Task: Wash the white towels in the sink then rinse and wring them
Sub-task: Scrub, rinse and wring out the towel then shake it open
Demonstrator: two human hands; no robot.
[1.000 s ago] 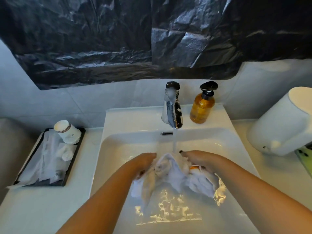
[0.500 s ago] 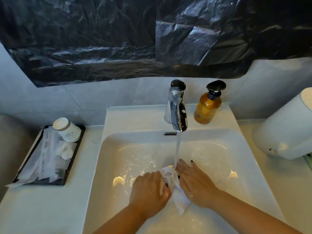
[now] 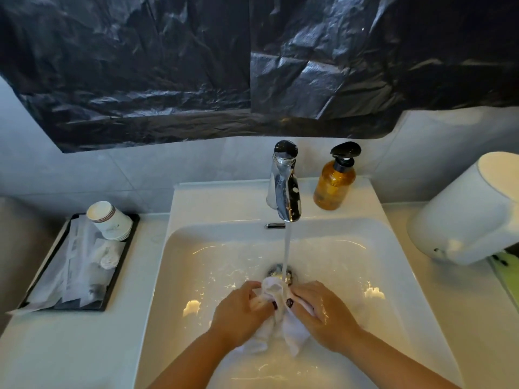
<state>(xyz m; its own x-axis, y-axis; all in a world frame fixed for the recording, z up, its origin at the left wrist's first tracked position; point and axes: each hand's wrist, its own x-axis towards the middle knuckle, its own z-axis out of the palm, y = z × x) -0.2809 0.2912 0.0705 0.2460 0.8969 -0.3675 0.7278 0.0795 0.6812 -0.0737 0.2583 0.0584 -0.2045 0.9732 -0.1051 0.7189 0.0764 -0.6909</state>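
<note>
A wet white towel (image 3: pixel 273 290) is bunched between both hands low in the white sink (image 3: pixel 213 248), just in front of the drain. My left hand (image 3: pixel 238 313) grips its left side with curled fingers. My right hand (image 3: pixel 320 313) grips the right side, thumb over the cloth. Loose ends of the towel hang below the hands onto the basin floor. Water runs from the chrome faucet (image 3: pixel 285 189) and lands at the towel's top edge, near the drain (image 3: pixel 276 269).
An amber soap bottle (image 3: pixel 335 181) with a black pump stands right of the faucet. A black tray (image 3: pixel 81 265) with paper cups and wrapped items sits on the left counter. A white rounded appliance (image 3: pixel 466 214) sits at right. Black plastic sheeting covers the wall above.
The hands came down from under the spout to the basin floor and squeezed the towel into a bunch; since half a second ago my right hand has curled onto it.
</note>
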